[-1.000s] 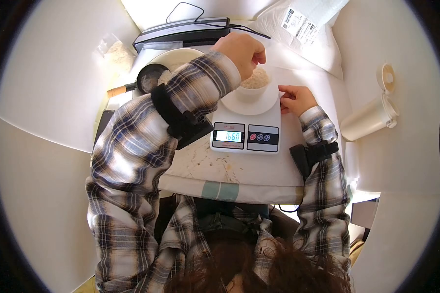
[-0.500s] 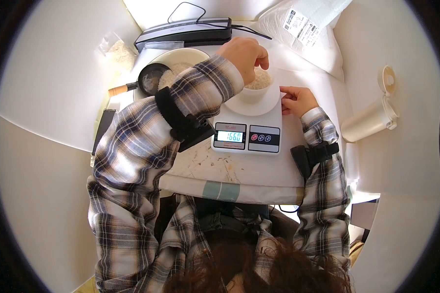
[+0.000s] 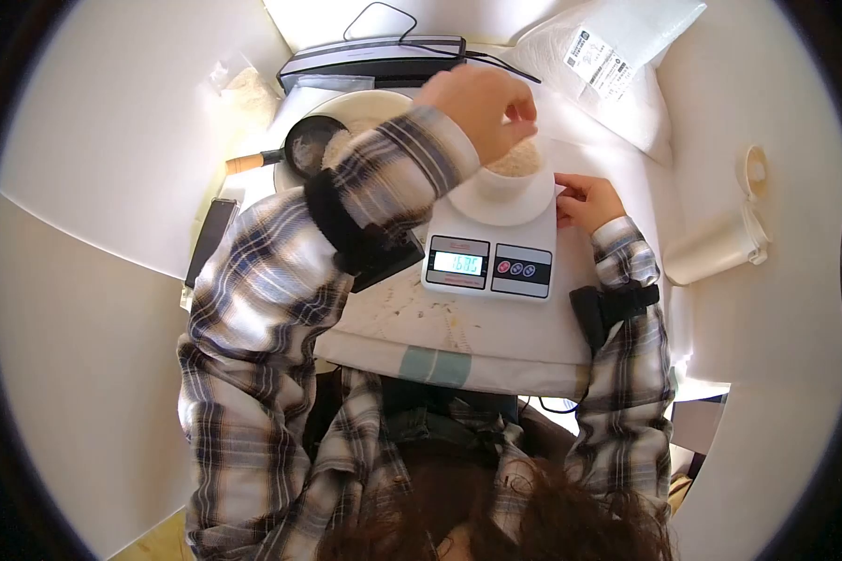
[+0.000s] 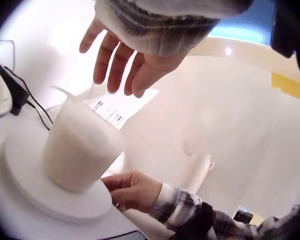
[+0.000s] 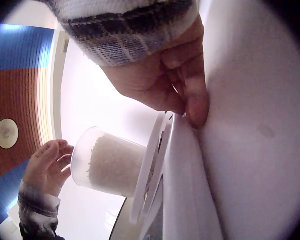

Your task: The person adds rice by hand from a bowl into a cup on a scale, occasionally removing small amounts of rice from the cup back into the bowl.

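A clear cup (image 5: pixel 110 162) partly filled with rice (image 3: pixel 516 161) stands upright on the round white platform (image 3: pixel 500 210) of a kitchen scale (image 3: pixel 486 266). The lit display seems to read 168.5. Above the cup's mouth hovers my left hand (image 3: pixel 482 112); in the left wrist view its fingers (image 4: pixel 105 60) hang loose and spread, with nothing between them. My right hand (image 3: pixel 589 201) rests by the scale's right side. In the right wrist view its slightly bent fingertips (image 5: pixel 196 112) touch the edge of the scale, close to the tabletop.
Left of the scale, behind my left sleeve, sits a white bowl (image 3: pixel 384 96) of rice with a black scoop (image 3: pixel 313 150) in it. A vacuum sealer (image 3: pixel 374 64) lies at the back, a large labelled bag (image 3: pixel 617 103) back right. An open-lidded container (image 3: pixel 720 248) is at right.
The head view has shifted slightly, so everything sits further right. My left hand's fingers have loosened over the cup. The display has gone from 166.0 to about 168.5; the right hand stays at the scale.
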The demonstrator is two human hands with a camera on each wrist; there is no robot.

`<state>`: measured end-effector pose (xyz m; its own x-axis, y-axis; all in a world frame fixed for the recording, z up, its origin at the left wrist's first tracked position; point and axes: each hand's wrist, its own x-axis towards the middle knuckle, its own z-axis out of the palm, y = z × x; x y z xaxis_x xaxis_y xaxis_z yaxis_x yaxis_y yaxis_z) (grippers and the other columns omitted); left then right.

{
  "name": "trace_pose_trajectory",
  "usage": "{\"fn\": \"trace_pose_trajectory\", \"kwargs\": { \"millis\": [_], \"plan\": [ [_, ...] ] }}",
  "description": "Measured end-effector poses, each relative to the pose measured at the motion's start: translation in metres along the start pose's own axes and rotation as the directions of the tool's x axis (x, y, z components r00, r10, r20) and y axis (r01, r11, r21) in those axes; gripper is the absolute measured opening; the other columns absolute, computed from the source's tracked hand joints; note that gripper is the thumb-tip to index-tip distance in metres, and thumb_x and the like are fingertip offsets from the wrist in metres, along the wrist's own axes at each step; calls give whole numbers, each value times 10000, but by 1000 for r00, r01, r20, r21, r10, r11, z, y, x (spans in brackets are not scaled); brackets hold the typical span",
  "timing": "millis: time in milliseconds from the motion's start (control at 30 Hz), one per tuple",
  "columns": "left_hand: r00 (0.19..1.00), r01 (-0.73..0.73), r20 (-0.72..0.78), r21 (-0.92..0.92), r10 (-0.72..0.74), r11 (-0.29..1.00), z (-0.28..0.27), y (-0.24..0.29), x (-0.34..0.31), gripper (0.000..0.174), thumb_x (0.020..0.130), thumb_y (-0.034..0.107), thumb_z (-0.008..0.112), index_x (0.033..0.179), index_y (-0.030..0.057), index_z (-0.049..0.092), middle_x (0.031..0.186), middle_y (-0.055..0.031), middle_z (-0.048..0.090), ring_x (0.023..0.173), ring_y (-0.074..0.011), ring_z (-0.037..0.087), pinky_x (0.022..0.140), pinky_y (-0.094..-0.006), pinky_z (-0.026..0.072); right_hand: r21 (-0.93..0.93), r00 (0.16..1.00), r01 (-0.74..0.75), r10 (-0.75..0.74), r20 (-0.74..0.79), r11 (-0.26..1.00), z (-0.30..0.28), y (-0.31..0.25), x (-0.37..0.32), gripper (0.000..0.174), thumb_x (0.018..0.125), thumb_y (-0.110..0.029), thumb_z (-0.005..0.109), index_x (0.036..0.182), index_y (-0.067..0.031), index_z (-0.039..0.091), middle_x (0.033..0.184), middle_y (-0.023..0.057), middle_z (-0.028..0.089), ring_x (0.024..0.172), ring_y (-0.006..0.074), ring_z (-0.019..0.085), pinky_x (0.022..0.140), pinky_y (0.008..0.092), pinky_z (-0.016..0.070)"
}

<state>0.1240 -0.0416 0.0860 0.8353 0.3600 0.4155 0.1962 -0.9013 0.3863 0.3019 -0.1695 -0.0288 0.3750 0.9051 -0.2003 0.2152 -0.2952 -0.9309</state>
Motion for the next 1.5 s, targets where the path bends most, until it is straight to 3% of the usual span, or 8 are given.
{"fn": "trace_pose_trajectory", "kwargs": {
  "millis": [200,267,467,567,733,833,1100,1500],
  "plan": [
    [968,229,-108,22,-225,973,-46,-50,-7,183,711,234,591,793,75,632,753,-84,621,686,-206,595,661,-296,465,-35,1000,-7,6,-16,999,1,-4,-1,346,743,45,458,1085,24,511,737,103,592,617,163,601,549,257,520],
    [910,413,15,39,-414,910,-44,-79,-15,193,699,239,600,798,76,633,753,-88,621,677,-190,594,660,-289,462,-30,1000,-16,16,-15,999,1,-1,0,346,743,47,460,1084,27,510,734,103,592,613,161,599,548,255,519],
    [779,403,428,220,-459,888,-10,-121,-41,225,667,224,637,803,45,625,759,-83,619,701,-182,583,651,-275,462,-21,1000,13,-13,-4,1000,-1,5,4,350,746,47,461,1093,30,503,714,103,589,610,166,600,547,263,522],
    [777,311,498,230,-386,922,4,-126,-50,268,643,259,652,804,46,621,781,-78,616,729,-186,585,662,-282,463,25,1000,-8,8,-4,1000,0,4,3,350,749,46,464,1096,30,500,718,100,586,613,171,600,553,269,526],
    [740,333,457,388,-493,859,9,-103,-56,224,629,236,644,791,81,630,775,-83,614,758,-210,586,684,-298,463,32,1000,-17,17,-3,999,0,2,2,351,747,46,469,1097,33,496,725,95,577,625,177,603,565,276,532],
    [806,275,399,404,-438,872,11,-102,-60,183,629,214,632,769,96,637,762,-87,617,698,-222,596,649,-301,474,41,1000,-18,18,-14,999,1,0,1,355,747,48,470,1101,33,493,721,95,575,628,176,601,561,275,532],
    [687,627,417,73,-595,776,-4,-109,-57,93,659,7,617,752,-2,621,632,-71,595,527,-130,587,477,-239,497,3,1000,-9,9,-18,1000,1,-1,0,349,749,46,465,1096,29,501,718,88,572,613,162,591,553,276,531],
    [658,685,399,35,-638,728,-32,-108,-55,86,667,1,626,752,-12,633,664,-73,610,515,-111,580,498,-216,491,11,1000,3,-3,-14,1000,1,1,1,361,747,56,453,1105,38,488,724,105,580,612,171,596,546,265,519]
  ]
}}
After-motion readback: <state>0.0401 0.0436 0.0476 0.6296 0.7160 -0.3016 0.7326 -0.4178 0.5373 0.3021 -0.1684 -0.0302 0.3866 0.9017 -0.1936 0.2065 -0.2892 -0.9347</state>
